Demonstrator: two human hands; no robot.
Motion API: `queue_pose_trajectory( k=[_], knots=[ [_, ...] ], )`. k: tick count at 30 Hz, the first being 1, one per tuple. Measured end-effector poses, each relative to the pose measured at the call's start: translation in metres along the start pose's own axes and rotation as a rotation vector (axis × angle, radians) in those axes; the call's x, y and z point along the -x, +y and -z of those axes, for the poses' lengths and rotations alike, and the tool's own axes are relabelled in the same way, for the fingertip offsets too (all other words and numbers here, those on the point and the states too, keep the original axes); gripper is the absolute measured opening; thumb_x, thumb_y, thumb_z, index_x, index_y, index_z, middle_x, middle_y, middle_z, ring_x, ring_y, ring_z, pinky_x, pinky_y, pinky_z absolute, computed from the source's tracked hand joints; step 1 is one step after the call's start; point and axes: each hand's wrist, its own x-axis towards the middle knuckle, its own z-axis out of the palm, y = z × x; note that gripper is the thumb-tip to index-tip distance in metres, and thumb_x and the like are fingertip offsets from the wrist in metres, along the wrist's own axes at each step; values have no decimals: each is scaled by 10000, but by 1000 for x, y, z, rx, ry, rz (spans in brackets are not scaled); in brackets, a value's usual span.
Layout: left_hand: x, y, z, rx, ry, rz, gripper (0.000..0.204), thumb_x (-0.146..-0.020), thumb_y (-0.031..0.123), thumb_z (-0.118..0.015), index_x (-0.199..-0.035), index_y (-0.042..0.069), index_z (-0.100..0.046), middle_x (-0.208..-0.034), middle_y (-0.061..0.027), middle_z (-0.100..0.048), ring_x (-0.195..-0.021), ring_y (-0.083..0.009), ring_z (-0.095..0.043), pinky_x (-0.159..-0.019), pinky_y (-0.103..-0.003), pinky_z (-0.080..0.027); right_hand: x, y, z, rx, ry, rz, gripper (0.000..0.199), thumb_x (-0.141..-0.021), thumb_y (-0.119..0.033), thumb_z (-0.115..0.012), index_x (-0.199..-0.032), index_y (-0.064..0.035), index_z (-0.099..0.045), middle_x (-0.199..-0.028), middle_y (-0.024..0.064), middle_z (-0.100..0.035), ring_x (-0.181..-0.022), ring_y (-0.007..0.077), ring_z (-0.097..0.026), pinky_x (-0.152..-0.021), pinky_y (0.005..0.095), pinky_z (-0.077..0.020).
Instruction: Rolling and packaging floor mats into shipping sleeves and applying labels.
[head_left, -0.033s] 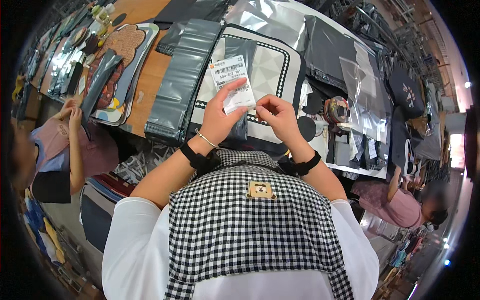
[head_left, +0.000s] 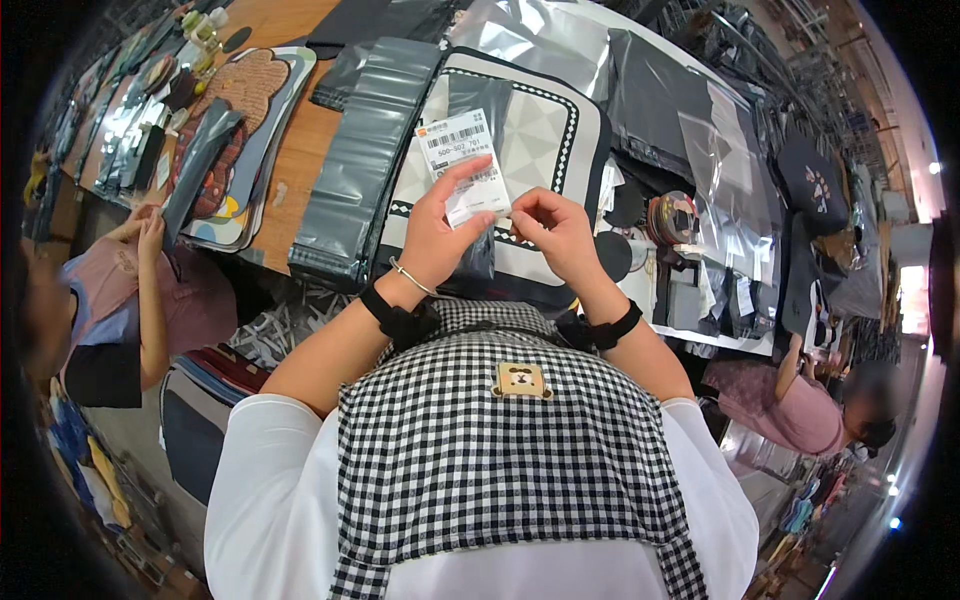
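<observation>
A white shipping label [head_left: 455, 143] with barcodes lies over a folded dark grey plastic bag [head_left: 482, 97]. My left hand [head_left: 440, 228] grips both from the left, its fingers across the label's face and its thumb near the lower edge. My right hand [head_left: 557, 232] is closed in a pinch at the label's lower right corner; whatever its fingertips hold is too small to make out. Beneath both hands is a pale mat [head_left: 545, 130] with a dark border and a line of white diamonds.
Left of the mat is a stack of grey plastic mailing bags [head_left: 350, 165]. Shaped mats [head_left: 275, 130] are piled farther left on the wooden table [head_left: 290, 195]. Clear plastic film [head_left: 725, 180] and round coasters [head_left: 672, 218] are on the right. Co-workers stand at both sides.
</observation>
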Motion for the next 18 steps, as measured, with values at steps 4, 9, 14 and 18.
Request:
queue_pose_trajectory(
  k=[4,9,14,18],
  knots=[
    [1,-11,-6,17,85,-36,529,-933,70,-745,-1444,101,-613,-1485,-151,-597,-1359,-244,-588,-1119,-370,-493,2,-4,1,24,19,13,85,-984,-78,-720,-997,6,-720,-838,-14,-704,-754,56,-629,-693,230,-515],
    [-2,-28,3,-556,42,-307,303,-1038,231,-669,-1296,74,-688,-1384,-184,-648,-1328,-274,-616,-1161,-406,-458,6,-6,1,39,76,33,92,-975,-87,-720,-969,3,-730,-812,-27,-692,-749,54,-604,-682,228,-487],
    [4,-17,-20,38,-90,88,85,-1026,71,-711,-1078,6,-694,-1153,-82,-758,-1034,-136,-718,-981,-309,-560,6,-6,4,176,93,93,99,-936,-96,-731,-938,3,-719,-781,-13,-673,-722,62,-559,-669,237,-461],
    [-2,-39,-13,50,-94,195,78,-1039,94,-691,-1064,21,-682,-1061,-54,-755,-982,-120,-714,-962,-308,-576,11,-7,6,276,56,84,119,-866,-99,-741,-874,-7,-666,-725,8,-616,-684,74,-525,-637,258,-440]
  ],
)
